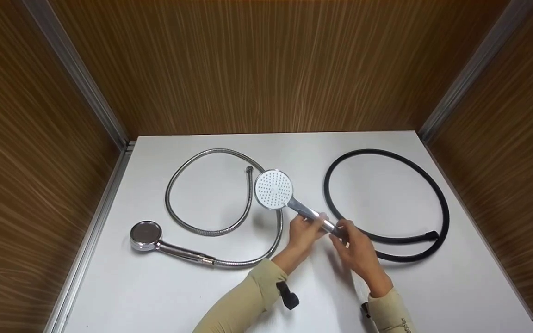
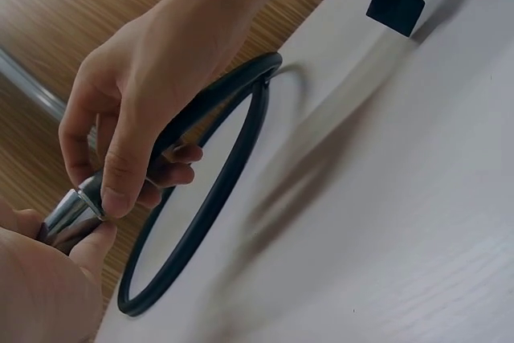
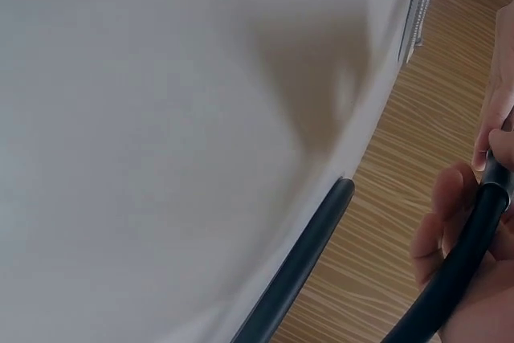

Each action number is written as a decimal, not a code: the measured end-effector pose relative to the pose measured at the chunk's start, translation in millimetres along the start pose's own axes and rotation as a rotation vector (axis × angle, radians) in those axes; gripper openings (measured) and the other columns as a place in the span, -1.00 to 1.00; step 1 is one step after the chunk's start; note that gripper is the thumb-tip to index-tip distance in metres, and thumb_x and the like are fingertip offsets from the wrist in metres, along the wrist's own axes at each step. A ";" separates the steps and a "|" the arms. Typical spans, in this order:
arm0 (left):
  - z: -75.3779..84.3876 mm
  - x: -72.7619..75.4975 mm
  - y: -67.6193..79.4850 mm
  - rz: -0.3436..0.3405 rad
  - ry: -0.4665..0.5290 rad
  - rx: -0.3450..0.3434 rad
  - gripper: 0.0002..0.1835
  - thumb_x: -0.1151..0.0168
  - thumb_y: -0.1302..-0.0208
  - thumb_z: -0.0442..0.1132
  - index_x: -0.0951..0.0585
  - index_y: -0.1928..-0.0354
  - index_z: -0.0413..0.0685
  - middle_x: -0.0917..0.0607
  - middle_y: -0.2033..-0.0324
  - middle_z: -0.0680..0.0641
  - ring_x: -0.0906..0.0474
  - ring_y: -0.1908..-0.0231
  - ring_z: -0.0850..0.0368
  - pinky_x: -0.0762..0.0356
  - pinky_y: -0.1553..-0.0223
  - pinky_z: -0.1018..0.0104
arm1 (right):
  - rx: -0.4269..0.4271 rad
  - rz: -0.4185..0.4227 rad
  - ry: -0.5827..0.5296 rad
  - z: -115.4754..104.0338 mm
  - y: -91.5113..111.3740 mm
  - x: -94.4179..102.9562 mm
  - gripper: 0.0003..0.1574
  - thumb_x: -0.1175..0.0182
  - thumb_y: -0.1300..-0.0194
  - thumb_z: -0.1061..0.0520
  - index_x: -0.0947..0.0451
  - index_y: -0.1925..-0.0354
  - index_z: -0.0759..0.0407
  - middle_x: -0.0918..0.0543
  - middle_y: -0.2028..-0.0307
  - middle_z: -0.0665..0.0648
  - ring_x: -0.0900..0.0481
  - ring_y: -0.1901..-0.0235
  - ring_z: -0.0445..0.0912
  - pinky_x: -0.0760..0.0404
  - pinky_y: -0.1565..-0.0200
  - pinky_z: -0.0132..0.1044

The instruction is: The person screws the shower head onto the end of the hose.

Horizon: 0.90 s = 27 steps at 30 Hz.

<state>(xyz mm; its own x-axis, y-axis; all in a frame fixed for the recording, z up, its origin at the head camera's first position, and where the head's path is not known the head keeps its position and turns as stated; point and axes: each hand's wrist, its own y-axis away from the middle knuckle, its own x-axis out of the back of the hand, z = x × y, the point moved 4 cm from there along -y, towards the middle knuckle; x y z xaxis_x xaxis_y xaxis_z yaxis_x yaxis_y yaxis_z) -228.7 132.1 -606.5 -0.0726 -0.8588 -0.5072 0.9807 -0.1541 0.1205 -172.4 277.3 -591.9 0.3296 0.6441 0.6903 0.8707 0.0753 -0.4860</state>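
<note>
In the head view my left hand (image 1: 301, 235) grips the chrome handle of a shower head (image 1: 273, 189) with a round white spray face, tilted above the table. My right hand (image 1: 360, 255) pinches one end of a black hose (image 1: 443, 208) at the bottom of that handle. The left wrist view shows the hose end meeting the handle between the fingers of my right hand (image 2: 152, 94) and my left hand (image 2: 40, 287). From the right wrist, the black hose (image 3: 462, 267) runs down out of my right hand (image 3: 490, 303). The joint itself is partly hidden by fingers.
A second shower head (image 1: 146, 235), chrome with a dark face, lies at the left on the white table (image 1: 188, 296). Its coiled metal hose (image 1: 168, 194) passes behind the held shower head. Wood-grain panels (image 1: 266, 69) enclose the back and sides.
</note>
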 end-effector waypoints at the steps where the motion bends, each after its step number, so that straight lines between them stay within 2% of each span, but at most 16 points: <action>1: 0.0 0.0 0.0 0.001 0.001 0.005 -0.79 -0.37 -0.38 -0.41 -0.61 0.05 -0.41 -0.79 0.24 -0.24 -0.78 0.25 0.06 -0.87 -0.02 0.08 | -0.006 -0.004 0.000 -0.1 0.2 0.0 -0.57 -0.45 -0.29 0.31 -0.56 -0.09 0.25 -0.73 0.36 0.03 -0.58 0.42 -0.18 -0.63 0.39 -0.33; 6: 0.6 0.2 -0.1 0.006 -0.008 0.004 -0.78 -0.37 -0.38 -0.41 -0.62 0.04 -0.42 -0.79 0.23 -0.24 -0.79 0.24 0.05 -0.87 -0.02 0.09 | -0.025 -0.014 -0.004 0.3 0.2 0.0 -0.61 -0.42 -0.34 0.29 -0.58 -0.10 0.20 -0.75 0.28 0.04 -0.61 0.36 -0.20 -0.69 0.34 -0.27; 12: -0.5 0.3 -0.6 0.001 0.002 -0.006 -0.79 -0.37 -0.38 -0.42 -0.61 0.06 -0.44 -0.78 0.24 -0.25 -0.81 0.20 -0.03 -0.87 -0.02 0.06 | -0.013 -0.008 0.010 1.9 0.8 -0.8 -0.66 -0.41 -0.37 0.28 -0.60 -0.07 0.18 -0.69 0.32 -0.02 -0.52 0.39 -0.24 -0.60 0.37 -0.35; 20: -0.4 0.1 0.3 0.004 0.002 -0.007 -0.79 -0.37 -0.37 -0.41 -0.62 0.07 -0.44 -0.79 0.24 -0.27 -0.81 0.22 0.00 -0.87 -0.01 0.06 | -0.002 -0.008 0.020 1.4 1.5 -0.4 -0.69 -0.39 -0.38 0.26 -0.60 -0.06 0.17 -0.65 0.36 -0.03 -0.48 0.42 -0.24 -0.54 0.40 -0.37; 27: 1.2 -0.4 0.5 0.007 0.017 0.014 -0.79 -0.38 -0.37 -0.41 -0.62 0.06 -0.41 -0.79 0.25 -0.21 -0.79 0.25 0.06 -0.87 -0.02 0.08 | -0.022 -0.018 0.027 2.0 1.3 -0.3 -0.69 -0.38 -0.41 0.23 -0.61 -0.09 0.18 -0.71 0.29 0.03 -0.58 0.37 -0.19 -0.66 0.33 -0.25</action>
<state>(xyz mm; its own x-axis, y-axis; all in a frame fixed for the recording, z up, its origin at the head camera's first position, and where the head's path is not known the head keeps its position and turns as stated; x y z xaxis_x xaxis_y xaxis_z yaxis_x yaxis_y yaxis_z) -228.4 131.8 -605.2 -0.0626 -0.8515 -0.5206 0.9785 -0.1551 0.1361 -172.1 278.7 -593.7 0.3233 0.6217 0.7134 0.8843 0.0700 -0.4617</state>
